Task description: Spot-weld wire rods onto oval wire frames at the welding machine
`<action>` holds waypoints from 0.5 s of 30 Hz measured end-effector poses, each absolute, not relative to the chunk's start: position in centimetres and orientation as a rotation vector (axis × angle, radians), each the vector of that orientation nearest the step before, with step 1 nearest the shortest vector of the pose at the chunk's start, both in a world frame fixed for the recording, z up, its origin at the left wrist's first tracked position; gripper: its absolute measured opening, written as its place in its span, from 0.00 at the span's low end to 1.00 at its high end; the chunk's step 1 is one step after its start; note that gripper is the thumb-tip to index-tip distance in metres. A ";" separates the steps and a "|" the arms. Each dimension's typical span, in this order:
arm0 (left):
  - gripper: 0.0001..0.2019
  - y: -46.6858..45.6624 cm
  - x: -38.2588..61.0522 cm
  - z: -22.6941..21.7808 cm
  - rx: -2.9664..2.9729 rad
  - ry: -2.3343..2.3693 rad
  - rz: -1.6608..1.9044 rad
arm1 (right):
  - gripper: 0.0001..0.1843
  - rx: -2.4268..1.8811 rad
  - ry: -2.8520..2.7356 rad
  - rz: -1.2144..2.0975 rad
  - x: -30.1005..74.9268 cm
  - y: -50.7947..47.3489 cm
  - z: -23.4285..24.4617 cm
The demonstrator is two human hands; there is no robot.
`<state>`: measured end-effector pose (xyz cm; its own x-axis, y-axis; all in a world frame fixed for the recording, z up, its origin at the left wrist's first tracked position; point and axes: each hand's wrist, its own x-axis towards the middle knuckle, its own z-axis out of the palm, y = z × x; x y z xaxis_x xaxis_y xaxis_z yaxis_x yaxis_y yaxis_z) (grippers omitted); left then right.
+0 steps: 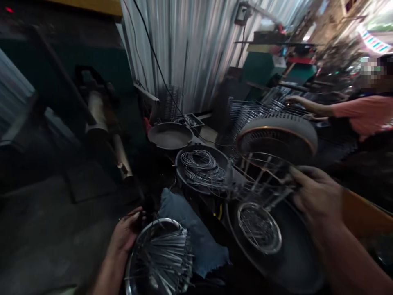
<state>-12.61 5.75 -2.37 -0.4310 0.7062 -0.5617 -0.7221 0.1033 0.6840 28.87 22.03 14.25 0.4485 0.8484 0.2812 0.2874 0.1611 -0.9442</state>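
Right hand (319, 196), fingers wrapped round a wire rack (272, 177) — open air above the big pan (299, 254); left hand (124, 234), fingers bent, hold unclear — beside the bowl's rim (168, 221).

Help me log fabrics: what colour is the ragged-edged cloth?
Greyish-blue cloth, best seen in the head view.

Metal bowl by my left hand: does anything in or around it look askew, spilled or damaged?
Mildly: the metal strips fan out unevenly, some ends seeming to poke past the metal bowl's rim. The blue-grey cloth alongside has a ragged edge. Any spill is hidden in shadow.
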 end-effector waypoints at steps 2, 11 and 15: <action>0.10 5.7 -12.5 -3.2 -0.054 1.251 1.584 | 0.14 -1.271 -1.314 0.855 23.3 24.9 15.0; 0.09 5.5 -13.2 -5.0 -0.179 1.185 1.641 | 0.11 -1.111 -1.524 1.034 -0.6 40.0 11.1; 0.09 5.7 -13.3 -5.0 -0.206 1.177 1.637 | 0.13 -1.043 -1.703 0.762 -5.0 45.9 10.4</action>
